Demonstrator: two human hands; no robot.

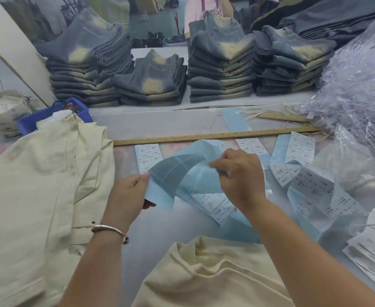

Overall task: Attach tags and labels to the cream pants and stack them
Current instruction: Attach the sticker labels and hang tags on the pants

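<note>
**Inspector:** Left of the bench: a soft, creased pile of cream woven cotton pants (38,185); a blue plastic bin (30,122) sits behind it; no label visible on the cloth yet. A second cream pair (206,273) lies bunched at the near edge, below both wrists.

**Assistant:** And the hands?

**Inspector:** The left hand (126,196) pinches the lower corner of a glossy pale-blue backing sheet of printed white stickers (173,173), thumb on top; the sheet curls up, thin and springy. The right hand (237,173) pinches its upper edge with curled fingers, apparently peeling; whether a sticker is already lifted, I cannot tell.

**Assistant:** Advice for the step?

**Inspector:** Keep the left grip low and firm; peel slowly at a shallow angle so the paper label does not tear or fold onto its own adhesive; press it flat on the cloth.

**Assistant:** Further right?

**Inspector:** A long wooden ruler (215,136) across the bench; loose sticker strips (301,149); crinkled clear plastic bags (359,85); stacked white card tags (372,247) with string.
</note>
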